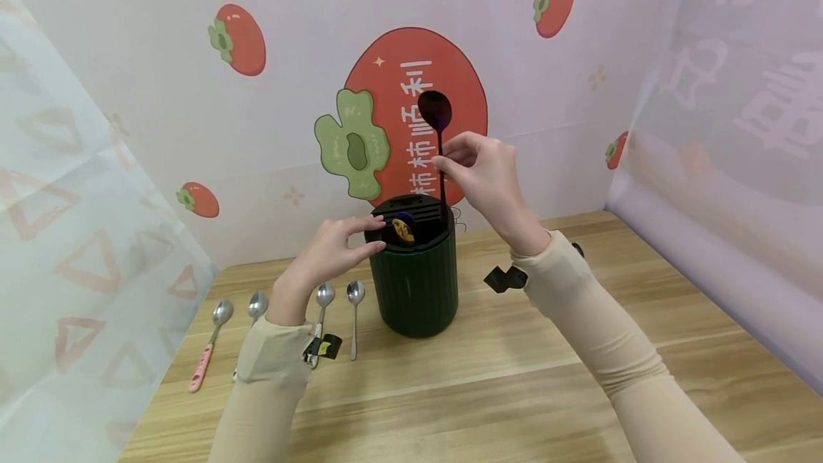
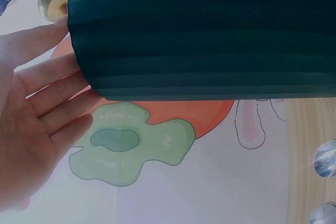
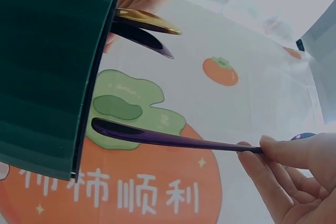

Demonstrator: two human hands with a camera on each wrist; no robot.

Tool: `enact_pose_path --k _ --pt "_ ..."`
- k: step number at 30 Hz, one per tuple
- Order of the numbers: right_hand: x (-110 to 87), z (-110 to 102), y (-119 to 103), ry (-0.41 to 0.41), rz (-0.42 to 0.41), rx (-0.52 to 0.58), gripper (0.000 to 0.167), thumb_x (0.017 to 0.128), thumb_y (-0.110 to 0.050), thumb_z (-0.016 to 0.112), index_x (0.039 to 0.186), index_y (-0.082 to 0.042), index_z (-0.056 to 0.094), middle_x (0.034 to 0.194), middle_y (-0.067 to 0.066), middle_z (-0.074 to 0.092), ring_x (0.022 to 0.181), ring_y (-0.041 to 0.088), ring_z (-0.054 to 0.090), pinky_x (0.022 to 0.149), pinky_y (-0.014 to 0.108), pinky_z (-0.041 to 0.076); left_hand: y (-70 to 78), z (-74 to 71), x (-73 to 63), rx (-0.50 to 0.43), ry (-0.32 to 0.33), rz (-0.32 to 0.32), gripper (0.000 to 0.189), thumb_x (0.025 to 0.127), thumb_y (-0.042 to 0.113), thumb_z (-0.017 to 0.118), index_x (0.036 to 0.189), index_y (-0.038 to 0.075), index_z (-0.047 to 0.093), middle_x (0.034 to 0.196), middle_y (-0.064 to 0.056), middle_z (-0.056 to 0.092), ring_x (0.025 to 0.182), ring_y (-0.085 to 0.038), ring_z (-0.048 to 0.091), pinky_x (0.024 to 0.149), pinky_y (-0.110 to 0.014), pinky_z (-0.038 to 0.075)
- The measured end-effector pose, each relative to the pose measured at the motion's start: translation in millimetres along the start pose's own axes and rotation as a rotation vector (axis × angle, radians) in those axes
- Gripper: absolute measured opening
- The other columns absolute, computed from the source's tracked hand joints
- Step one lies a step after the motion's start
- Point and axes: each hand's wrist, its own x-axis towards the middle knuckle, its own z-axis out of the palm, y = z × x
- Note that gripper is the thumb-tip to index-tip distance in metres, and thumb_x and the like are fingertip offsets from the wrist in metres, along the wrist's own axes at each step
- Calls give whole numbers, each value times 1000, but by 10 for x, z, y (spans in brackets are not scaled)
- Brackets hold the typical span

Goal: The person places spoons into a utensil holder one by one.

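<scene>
Persimmon-printed cloth (image 1: 276, 127) is hanging behind a wood-grain surface (image 1: 501, 391), on which a dark green holder (image 1: 414, 299) is standing upright. To its left, four steel spoons (image 1: 355, 291) are lying bowls away from the person, some partly hiding behind the left arm (image 1: 260, 395).

The right hand (image 1: 485, 173) is holding a dark spoon (image 1: 434, 109) bowl up, its thumb and fingers pinching the stem. From the right wrist view, the wide handle end is hovering just outside the holder's mouth. The left hand (image 1: 324, 252) is touching the rim's left side, thumb and fingers spreading apart and gripping nothing; beside them a gold spoon (image 1: 403, 229) and a second dark spoon (image 3: 139, 38) are poking out.

Likely trouble: the slim stem is offering little to pinch, so the spoon could be swivelling and its handle catching on the rim or the slotted part (image 1: 411, 202) at the back. Any hard push there could be tipping the holder, because the left fingers are only touching its edge. A low sweep of the left arm could be knocking the steel spoons askew.
</scene>
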Motion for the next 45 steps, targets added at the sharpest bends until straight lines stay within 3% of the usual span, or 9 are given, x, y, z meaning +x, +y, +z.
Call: enact_pose_path --k 13,25,29,31,33,37,45 --pt "33 108 108 11 4 15 18 82 -20 74 93 -6 70 83 8 72 70 14 68 68 27 55 13 -9 1 -7 -6 -4 42 91 33 62 128 13 61 130 -2 61 128 -22 50 102 -43 42" --pt "31 122 184 -36 25 -35 17 80 -22 77 88 -8 72 81 6 74 70 14 68 64 30 52 13 -4 -2 -11 -7 -9 42 91 33 62 128 14 61 131 -2 60 125 -22 52 95 -41 45" --pt "34 116 201 -66 43 -53 17 80 -22 77 89 -9 72 81 5 74 71 14 68 64 31 52 15 -3 -1 -8 -6 -8 41 92 33 62 129 15 61 131 -1 60 104 -22 62 87 -37 43" --pt "36 109 208 -81 50 -64 17 80 -22 77 89 -9 73 81 5 74 72 14 68 64 31 52 17 -3 -2 -6 -5 -7 41 92 33 62 128 14 61 131 -1 60 101 -21 62 86 -37 43" --pt "39 102 215 -95 55 -73 17 80 -22 77 89 -9 73 81 6 74 72 14 69 64 31 52 19 -4 -2 -6 -6 -6 41 92 33 62 128 14 61 131 -1 60 104 -22 62 87 -38 44" --pt "36 93 231 -119 71 -87 17 80 -22 77 90 -9 73 82 6 74 74 15 69 65 32 53 26 -7 -4 -1 -6 -4 41 92 33 62 128 14 61 131 -1 60 125 -22 52 94 -40 45" --pt "15 131 278 -161 105 -78 16 80 -25 76 88 -11 72 82 5 74 75 14 69 68 33 53 32 -4 -6 1 -2 -2 41 91 34 62 127 15 62 130 -1 61 123 -21 54 95 -42 46"
